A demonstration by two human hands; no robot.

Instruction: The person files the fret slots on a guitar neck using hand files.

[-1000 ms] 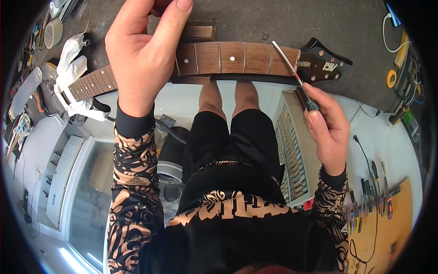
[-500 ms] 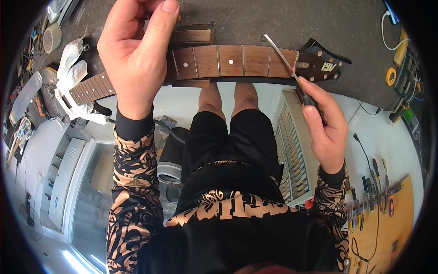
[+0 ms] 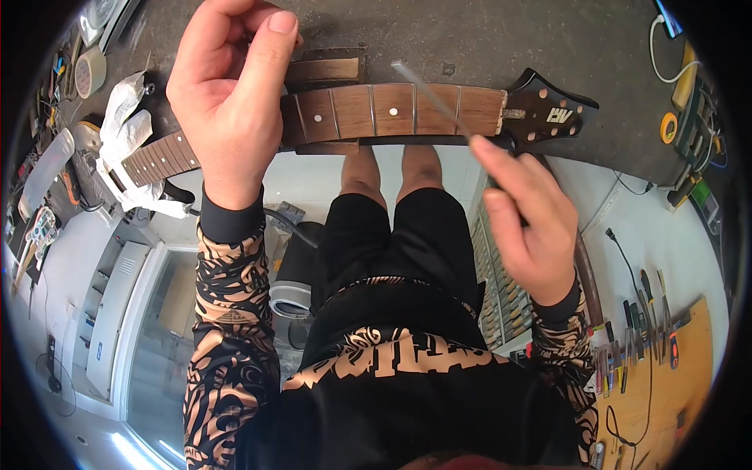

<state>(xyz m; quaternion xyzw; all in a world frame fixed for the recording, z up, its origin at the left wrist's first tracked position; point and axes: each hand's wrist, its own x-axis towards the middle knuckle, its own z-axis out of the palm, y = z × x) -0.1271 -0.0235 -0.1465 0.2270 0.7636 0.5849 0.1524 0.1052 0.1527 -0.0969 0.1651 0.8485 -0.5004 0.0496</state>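
Observation:
A guitar neck [image 3: 352, 113] with a brown fretboard, metal frets and white dot inlays lies across the bench near its front edge. Its black headstock [image 3: 540, 106] points right. My left hand [image 3: 227, 98] is over the fretboard, fingers curled and thumb bent against them; whatever they may pinch is hidden. In my right hand [image 3: 536, 223] is a thin file [image 3: 427, 94], gripped with the index finger stretched along it. The blade slants up and left above the upper frets, slightly blurred; contact with the fretboard cannot be made out. My palm hides the file's handle.
Wooden blocks [image 3: 325, 69] lie behind and under the neck. White wrapping [image 3: 125, 125] covers the guitar's body end at left. A tape roll [image 3: 90, 74] and tools crowd the bench's left side. Yellow tape [image 3: 668, 127] and a cable lie right. Hand tools hang on a wooden board [image 3: 666, 392].
My right hand and the file have moved left, from the headstock end to over the upper frets. My left hand has barely shifted. The neck appears slightly displaced left in view.

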